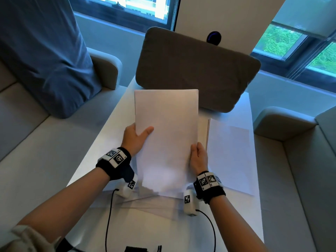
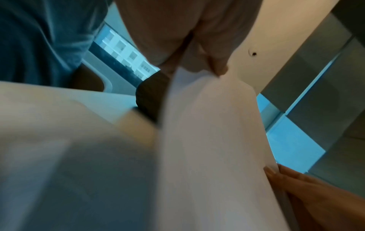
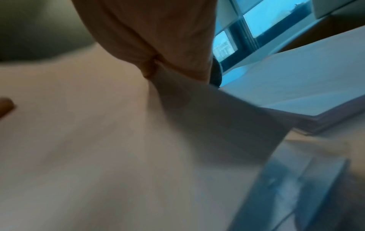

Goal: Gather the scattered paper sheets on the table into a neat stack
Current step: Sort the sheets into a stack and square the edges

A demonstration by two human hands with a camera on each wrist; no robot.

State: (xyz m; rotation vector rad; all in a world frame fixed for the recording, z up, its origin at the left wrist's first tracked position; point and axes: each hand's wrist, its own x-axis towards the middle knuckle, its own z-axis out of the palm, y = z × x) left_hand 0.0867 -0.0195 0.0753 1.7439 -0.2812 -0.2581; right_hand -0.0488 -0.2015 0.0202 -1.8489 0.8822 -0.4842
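A bundle of white sheets (image 1: 166, 135) is lifted above the white table (image 1: 116, 124), tilted with its far end up. My left hand (image 1: 138, 137) grips its left edge, thumb on top. My right hand (image 1: 198, 157) grips the right edge lower down, fingers hidden behind. In the left wrist view the bundle (image 2: 207, 148) runs up the middle, my thumb tip (image 2: 221, 70) on its edge. The right wrist view shows the paper (image 3: 98, 140) close and blurred under my palm. A thin stack (image 1: 203, 131) lies on the table beside the bundle, and more sheets (image 1: 231, 157) lie flat at the right.
A brown cushion (image 1: 196, 70) stands at the table's far end. A blue pillow (image 1: 45, 51) leans on the grey sofa at the left, and a grey armchair (image 1: 291, 142) is at the right. Loose sheets (image 1: 154, 202) lie fanned under my wrists near the front.
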